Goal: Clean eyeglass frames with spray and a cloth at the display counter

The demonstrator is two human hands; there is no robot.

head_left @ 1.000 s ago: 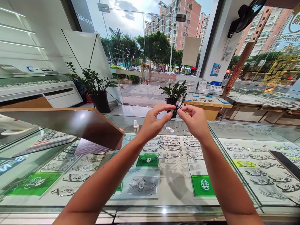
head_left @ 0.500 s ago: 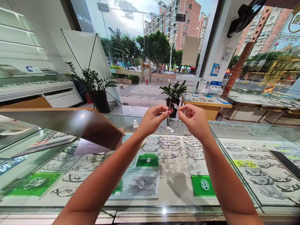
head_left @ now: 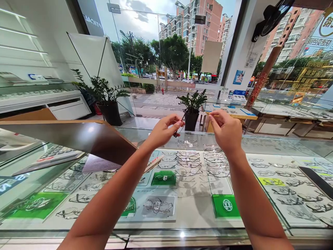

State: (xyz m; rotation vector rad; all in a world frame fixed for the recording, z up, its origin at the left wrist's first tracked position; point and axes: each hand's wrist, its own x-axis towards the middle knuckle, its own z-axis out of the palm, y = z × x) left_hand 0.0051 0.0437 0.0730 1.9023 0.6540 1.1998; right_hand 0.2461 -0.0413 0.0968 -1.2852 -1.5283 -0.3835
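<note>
My left hand (head_left: 164, 131) is closed in a pinch on a dark pair of eyeglasses (head_left: 177, 134), held up above the glass counter. Its thin temples show beyond the fingertips, while part of the frame is hidden behind the hand. To the right, my right hand (head_left: 227, 133) is also pinched, thumb against forefinger, apart from the eyeglasses. Whatever sits between those fingertips is too small to make out. Below both hands, rows of eyeglass frames (head_left: 187, 159) lie inside the glass display case (head_left: 192, 208).
A brown board-like panel (head_left: 78, 137) juts in from the left, above a calculator (head_left: 52, 154). A dark phone (head_left: 316, 180) lies at the right. Green display cards (head_left: 227, 206) are in the case. Potted plants (head_left: 111, 113) stand beyond the counter.
My hands have moved apart: the left slightly leftward with the eyeglasses, the right farther to the right. The eyeglasses have tilted from nearly upright to a slant.
</note>
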